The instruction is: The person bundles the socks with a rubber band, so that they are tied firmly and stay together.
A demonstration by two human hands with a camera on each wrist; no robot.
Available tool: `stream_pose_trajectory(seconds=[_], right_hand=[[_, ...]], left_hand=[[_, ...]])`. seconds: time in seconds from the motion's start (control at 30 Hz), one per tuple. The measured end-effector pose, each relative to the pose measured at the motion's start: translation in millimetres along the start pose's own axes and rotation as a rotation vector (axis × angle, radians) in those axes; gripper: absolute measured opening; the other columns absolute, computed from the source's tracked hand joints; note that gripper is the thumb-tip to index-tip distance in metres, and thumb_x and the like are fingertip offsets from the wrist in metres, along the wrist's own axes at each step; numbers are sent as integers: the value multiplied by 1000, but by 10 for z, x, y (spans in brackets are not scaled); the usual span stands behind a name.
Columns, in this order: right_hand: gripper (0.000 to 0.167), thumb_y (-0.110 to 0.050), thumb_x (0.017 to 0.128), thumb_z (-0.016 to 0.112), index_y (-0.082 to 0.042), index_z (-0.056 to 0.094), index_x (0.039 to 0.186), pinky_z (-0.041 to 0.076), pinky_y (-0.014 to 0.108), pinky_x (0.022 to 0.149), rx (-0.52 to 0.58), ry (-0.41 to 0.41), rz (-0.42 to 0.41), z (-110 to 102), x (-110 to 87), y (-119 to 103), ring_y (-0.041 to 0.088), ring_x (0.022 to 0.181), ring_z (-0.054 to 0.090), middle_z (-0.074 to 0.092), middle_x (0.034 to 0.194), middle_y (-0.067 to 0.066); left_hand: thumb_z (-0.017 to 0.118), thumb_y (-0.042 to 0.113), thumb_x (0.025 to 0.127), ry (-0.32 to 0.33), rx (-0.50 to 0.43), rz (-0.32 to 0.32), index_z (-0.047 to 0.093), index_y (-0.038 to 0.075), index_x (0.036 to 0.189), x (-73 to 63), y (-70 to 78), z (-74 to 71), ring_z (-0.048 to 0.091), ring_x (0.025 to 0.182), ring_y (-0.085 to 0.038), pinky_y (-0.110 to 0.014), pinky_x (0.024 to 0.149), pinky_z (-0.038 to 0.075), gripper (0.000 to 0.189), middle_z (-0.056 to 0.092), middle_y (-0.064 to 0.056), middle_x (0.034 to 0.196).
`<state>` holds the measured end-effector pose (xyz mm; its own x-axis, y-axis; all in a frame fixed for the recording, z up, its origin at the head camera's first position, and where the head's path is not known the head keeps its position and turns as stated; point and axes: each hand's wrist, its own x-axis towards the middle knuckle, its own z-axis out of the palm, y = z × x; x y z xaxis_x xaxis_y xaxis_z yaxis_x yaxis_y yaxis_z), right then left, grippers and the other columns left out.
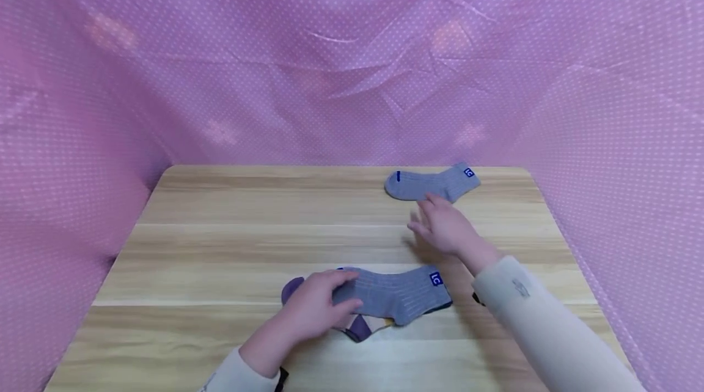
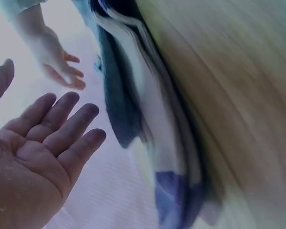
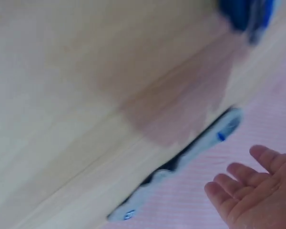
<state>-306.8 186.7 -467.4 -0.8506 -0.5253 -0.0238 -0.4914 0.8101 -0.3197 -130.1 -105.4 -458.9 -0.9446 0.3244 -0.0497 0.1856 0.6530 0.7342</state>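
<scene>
Near the front of the table a grey ribbed sock (image 1: 393,294) with a blue label lies on top of a patterned sock (image 1: 360,328) in purple and cream. My left hand (image 1: 316,303) hovers over the toe end of this stack, its fingers extended. In the left wrist view, the layered socks (image 2: 152,105) stand edge-on beyond the fingertips. Farther back lies another grey sock (image 1: 415,186), also blue-labelled. My right hand (image 1: 444,225) reaches toward it, fingertips overlapping its lower edge in the head view. The right wrist view shows this hand (image 3: 262,195) with loosely spread fingers and nothing held.
Both groups of socks lie on a light wood-grain table (image 1: 220,245). Pink dotted cloth (image 1: 352,74) hangs behind it and along both sides. The right forearm's pale sleeve (image 1: 544,318) crosses the table's right part.
</scene>
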Motion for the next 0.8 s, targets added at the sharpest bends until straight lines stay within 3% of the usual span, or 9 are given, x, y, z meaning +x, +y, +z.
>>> stream_pose_trajectory(seconds=[0.17, 0.33, 0.57, 0.8], right_hand=[[78, -46, 108, 58, 10, 37, 157, 20, 62, 126, -66, -74, 122, 96, 244, 104, 54, 154, 22, 24, 166, 36], [82, -49, 108, 53, 8, 27, 162, 13, 64, 127, -38, -149, 197, 154, 330, 130, 54, 157, 10, 11, 170, 35], [76, -42, 109, 48, 8, 26, 163, 14, 60, 128, -38, -233, 213, 216, 364, 149, 53, 157, 13, 13, 169, 35], [66, -22, 105, 40, 7, 26, 163, 14, 57, 129, -71, -236, 169, 304, 382, 76, 52, 157, 14, 15, 170, 33]], left_hand=[[79, 23, 96, 139, -59, -60, 73, 5, 131, 7, -112, -29, 66, 127, -34, -54, 110, 49, 39, 73, -13, 131], [79, 21, 96, 245, -134, -157, 75, 5, 126, 31, -164, -29, 68, 122, -34, -56, 107, 51, 34, 76, -12, 124], [79, 21, 97, 256, -192, -201, 72, 0, 129, 38, -230, -28, 67, 122, -37, -57, 107, 50, 39, 74, -17, 125], [76, 16, 98, 253, -241, -222, 69, -2, 133, 28, -286, -27, 66, 126, -37, -57, 110, 49, 40, 72, -17, 132]])
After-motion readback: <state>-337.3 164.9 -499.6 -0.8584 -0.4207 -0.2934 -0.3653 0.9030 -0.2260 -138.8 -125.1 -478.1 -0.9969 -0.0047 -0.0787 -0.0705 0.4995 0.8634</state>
